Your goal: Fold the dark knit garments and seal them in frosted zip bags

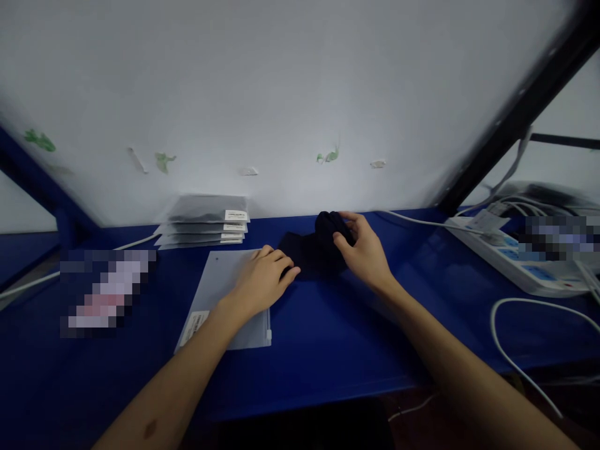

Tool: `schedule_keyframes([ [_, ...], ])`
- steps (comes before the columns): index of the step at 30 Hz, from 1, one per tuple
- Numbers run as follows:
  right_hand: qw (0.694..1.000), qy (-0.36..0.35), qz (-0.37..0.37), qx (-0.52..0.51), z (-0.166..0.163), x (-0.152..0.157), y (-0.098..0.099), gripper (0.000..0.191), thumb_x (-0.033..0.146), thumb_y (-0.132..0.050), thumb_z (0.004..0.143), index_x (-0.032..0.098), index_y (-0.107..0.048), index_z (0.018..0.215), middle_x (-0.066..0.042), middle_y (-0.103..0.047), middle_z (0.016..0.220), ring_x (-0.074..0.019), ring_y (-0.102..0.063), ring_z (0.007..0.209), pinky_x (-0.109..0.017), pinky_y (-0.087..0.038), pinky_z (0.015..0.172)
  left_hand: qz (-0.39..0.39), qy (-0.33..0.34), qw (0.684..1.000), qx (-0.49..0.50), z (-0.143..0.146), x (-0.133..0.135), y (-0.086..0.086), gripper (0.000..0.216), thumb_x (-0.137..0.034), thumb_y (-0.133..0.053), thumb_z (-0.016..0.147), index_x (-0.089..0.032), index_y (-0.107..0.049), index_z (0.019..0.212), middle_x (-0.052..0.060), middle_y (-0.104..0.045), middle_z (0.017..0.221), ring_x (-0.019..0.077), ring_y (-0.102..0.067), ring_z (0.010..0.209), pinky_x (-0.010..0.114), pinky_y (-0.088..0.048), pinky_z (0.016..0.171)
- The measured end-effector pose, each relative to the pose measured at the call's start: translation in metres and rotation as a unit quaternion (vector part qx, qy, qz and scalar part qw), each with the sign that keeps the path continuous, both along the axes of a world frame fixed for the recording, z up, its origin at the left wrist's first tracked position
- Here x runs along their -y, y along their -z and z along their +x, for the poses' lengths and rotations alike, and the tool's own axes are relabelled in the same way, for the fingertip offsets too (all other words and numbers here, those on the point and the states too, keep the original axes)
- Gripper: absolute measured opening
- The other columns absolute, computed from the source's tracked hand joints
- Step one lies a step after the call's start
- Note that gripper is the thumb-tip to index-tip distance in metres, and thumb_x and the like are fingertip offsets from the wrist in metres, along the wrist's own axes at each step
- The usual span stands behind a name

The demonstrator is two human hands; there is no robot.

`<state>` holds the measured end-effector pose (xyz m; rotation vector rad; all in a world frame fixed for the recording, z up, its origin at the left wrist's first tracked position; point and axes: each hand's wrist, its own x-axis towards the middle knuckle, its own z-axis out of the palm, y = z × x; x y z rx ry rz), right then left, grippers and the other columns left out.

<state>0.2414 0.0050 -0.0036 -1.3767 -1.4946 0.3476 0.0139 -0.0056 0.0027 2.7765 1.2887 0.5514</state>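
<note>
A dark, soft piece of folded cloth (313,255) lies on the blue table, its exact kind too dark to make out. My right hand (363,247) is closed around its raised, bunched right end, thumb in front and fingers behind. My left hand (265,278) reaches across a translucent zip bag (213,281). Its thumb and fingertips close at the cloth's left edge, where dark fabric seems to show between them. Flat on the table, the bag has a white label (194,326) at its lower left and a slider (269,335) at its lower right.
Several similar bags (201,215) with labels are stacked against the wall. A blurred-out object (110,290) lies at the left. At the right are a white power strip (515,262) and a looping white cable (494,315). The table's front edge (328,397) runs below my arms.
</note>
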Motion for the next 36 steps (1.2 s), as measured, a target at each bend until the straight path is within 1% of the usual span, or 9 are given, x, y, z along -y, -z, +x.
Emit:
schedule_keyframes([
  [7,0.999,0.031,0.04,0.021,0.012,-0.004,-0.001,0.046,0.028,-0.055,0.084,0.019,-0.051,0.129,-0.01,-0.068,0.104,-0.0198,-0.066,0.085,-0.037,-0.052,0.08,0.007,-0.035,0.999,-0.012,-0.002,-0.002,-0.002,0.033,-0.038,-0.043,0.103,-0.021,-0.07,0.098,0.005,-0.07,0.102,0.0254,-0.055,0.1,0.04,-0.046,0.087],
  [11,0.991,0.103,0.072,0.035,0.036,-0.013,0.0,0.045,0.027,-0.057,0.081,0.021,-0.054,0.126,-0.007,-0.068,0.099,-0.0204,-0.064,0.084,-0.038,-0.051,0.079,0.041,-0.095,0.994,-0.046,-0.008,-0.009,-0.002,0.035,-0.038,-0.043,0.102,-0.019,-0.069,0.087,0.006,-0.068,0.093,0.0263,-0.056,0.096,0.04,-0.045,0.084],
  [15,0.974,0.217,0.01,0.064,0.068,-0.027,0.014,0.047,0.025,-0.06,0.077,0.017,-0.056,0.122,-0.008,-0.067,0.095,-0.0235,-0.062,0.084,-0.041,-0.049,0.08,0.057,-0.148,0.984,-0.08,-0.019,-0.018,0.0,0.033,-0.036,-0.047,0.1,-0.02,-0.067,0.079,0.008,-0.066,0.089,0.0279,-0.057,0.096,0.041,-0.045,0.083],
  [18,0.963,0.248,-0.015,0.108,0.079,-0.033,0.026,0.046,0.025,-0.059,0.078,0.013,-0.057,0.121,-0.013,-0.066,0.101,-0.0275,-0.06,0.095,-0.043,-0.046,0.085,0.067,-0.159,0.979,-0.105,-0.026,-0.021,0.002,0.023,-0.031,-0.053,0.097,-0.02,-0.066,0.082,0.009,-0.066,0.092,0.0287,-0.056,0.098,0.04,-0.045,0.083],
  [21,0.953,0.243,0.017,0.179,0.073,-0.032,0.031,0.04,0.029,-0.054,0.082,0.012,-0.062,0.118,-0.018,-0.063,0.112,-0.0304,-0.055,0.105,-0.045,-0.043,0.09,0.074,-0.166,0.977,-0.114,-0.028,-0.021,0.003,0.014,-0.028,-0.055,0.095,-0.02,-0.065,0.092,0.009,-0.066,0.097,0.0293,-0.056,0.101,0.04,-0.044,0.084],
  [25,0.951,0.173,0.032,0.255,0.058,-0.028,0.028,0.031,0.031,-0.049,0.088,0.017,-0.068,0.107,-0.015,-0.065,0.108,-0.0296,-0.054,0.102,-0.044,-0.043,0.088,0.079,-0.157,0.978,-0.115,-0.029,-0.022,0.004,0.015,-0.024,-0.056,0.095,-0.019,-0.066,0.105,0.01,-0.066,0.105,0.0305,-0.054,0.107,0.041,-0.043,0.087],
  [29,0.946,0.116,-0.03,0.3,0.056,-0.025,0.028,0.03,0.031,-0.047,0.091,0.018,-0.07,0.105,-0.011,-0.068,0.104,-0.0274,-0.056,0.099,-0.04,-0.044,0.087,0.08,-0.151,0.979,-0.114,-0.031,-0.025,0.007,0.02,-0.023,-0.054,0.095,-0.019,-0.068,0.11,0.011,-0.066,0.107,0.0316,-0.053,0.11,0.042,-0.042,0.09],
  [33,0.929,0.142,-0.113,0.323,0.059,-0.023,0.031,0.032,0.033,-0.049,0.091,0.017,-0.071,0.107,-0.013,-0.067,0.106,-0.0285,-0.057,0.1,-0.038,-0.045,0.085,0.072,-0.164,0.978,-0.108,-0.033,-0.027,0.008,0.021,-0.024,-0.053,0.096,-0.02,-0.07,0.108,0.01,-0.067,0.108,0.0313,-0.054,0.11,0.042,-0.042,0.089],
  [36,0.923,0.153,-0.136,0.325,0.058,-0.023,0.031,0.033,0.031,-0.046,0.093,0.017,-0.071,0.108,-0.014,-0.067,0.107,-0.0285,-0.057,0.101,-0.038,-0.045,0.086,0.071,-0.174,0.976,-0.114,-0.033,-0.026,0.008,0.02,-0.024,-0.053,0.096,-0.02,-0.07,0.107,0.01,-0.067,0.107,0.0316,-0.054,0.11,0.042,-0.042,0.088],
])
